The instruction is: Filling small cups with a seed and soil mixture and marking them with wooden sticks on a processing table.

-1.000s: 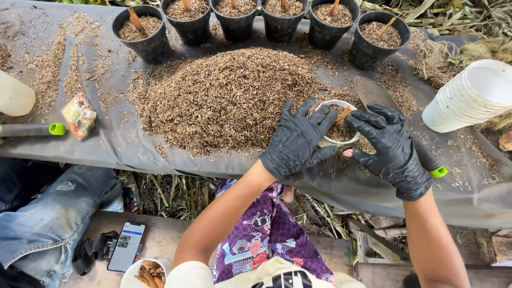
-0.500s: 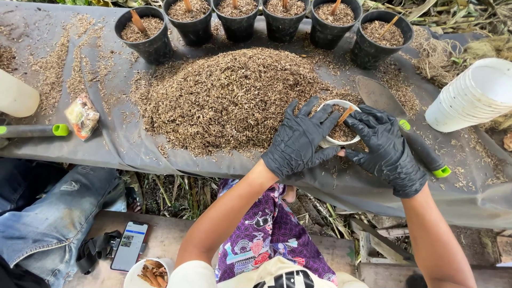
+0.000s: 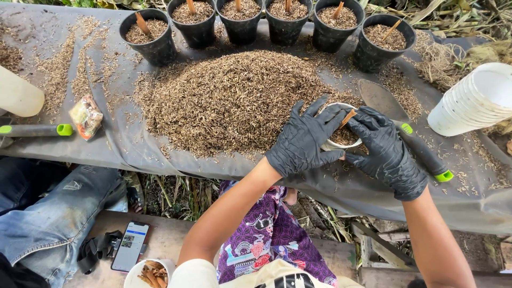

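Both my hands wear black gloves and cup a small white pot [image 3: 341,144] filled with brown husk, a short brown stick [image 3: 349,117] standing in it. My left hand [image 3: 305,140] wraps the pot's left side with fingers spread over the rim. My right hand [image 3: 385,152] holds the right side, fingertips at the stick. The pot rests at the near edge of a big pile of husk [image 3: 234,101] on a grey sheet [image 3: 133,152].
Several black pots [image 3: 149,37] of husk with sticks line the far edge. A stack of white cups [image 3: 474,101] lies at right, a green-handled trowel [image 3: 410,133] beside my right hand. At left: a white bottle [image 3: 18,96], small packet [image 3: 85,117], green-tipped handle [image 3: 34,129]. A phone [image 3: 130,246] below.
My hands and the pot have stayed in place; the fingers have closed in a little tighter around the rim and stick. The view shifted slightly.
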